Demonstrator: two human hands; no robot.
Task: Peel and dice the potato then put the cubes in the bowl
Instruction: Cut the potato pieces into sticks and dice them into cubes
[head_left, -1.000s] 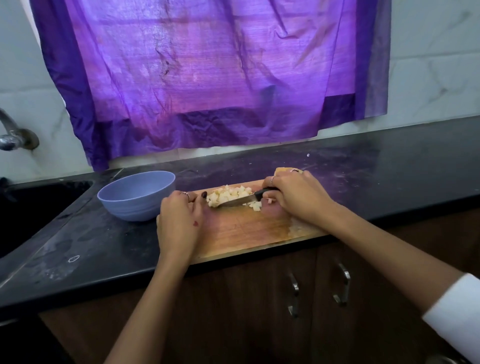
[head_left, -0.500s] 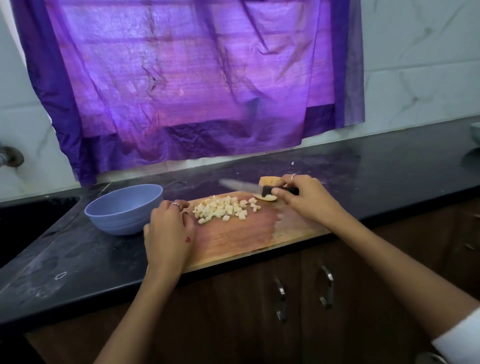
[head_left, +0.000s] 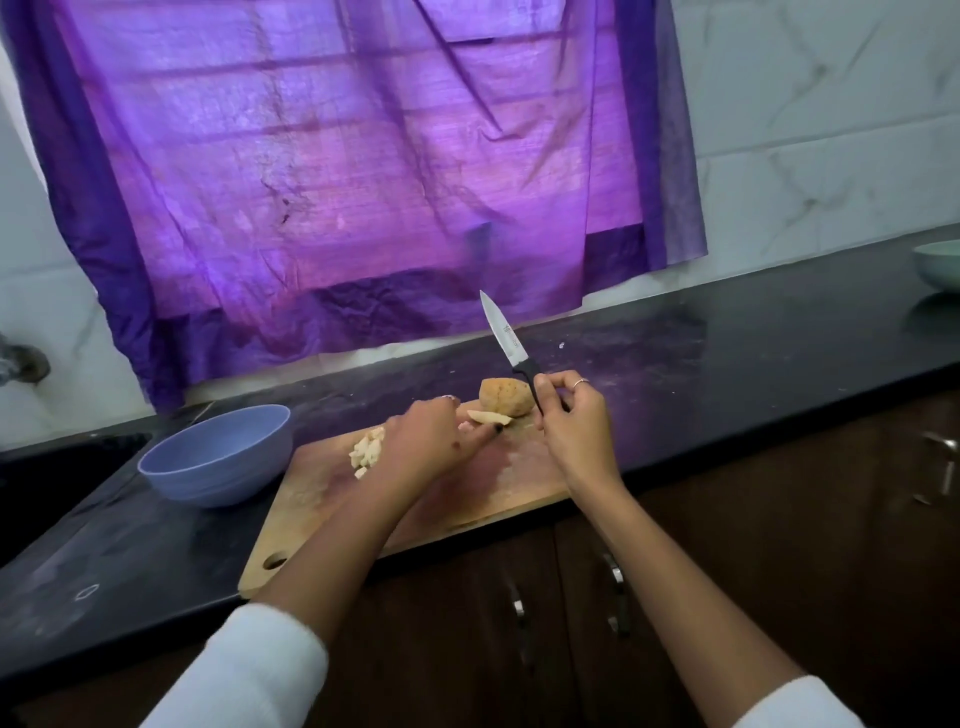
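1. While the left hand (head_left: 434, 441) reaches across the board (head_left: 311, 499), its fingers stretch out toward a pale slice (head_left: 488, 417) lying just in front of the potato (head_left: 506, 396); the fingertips touch or nearly touch the slice, and I cannot tell whether they pinch it.
2. The right hand (head_left: 569, 423) grips the black handle of the knife (head_left: 506, 338), fingers curled round it, blade tilted up and away from the board, probably to keep the edge clear of the reaching hand.
3. The potato, skin showing on its visible side, sits at the far edge of the board, touching or just beside the knife hand.
4. A heap of cubes (head_left: 368, 451) lies on the board beside the left wrist, on the side nearer the bowl (head_left: 218, 462), likely pushed there for an easy transfer.
5. The bowl stands on the counter (head_left: 727, 353) just left of the board; no cubes show in it, so dicing seems unfinished.
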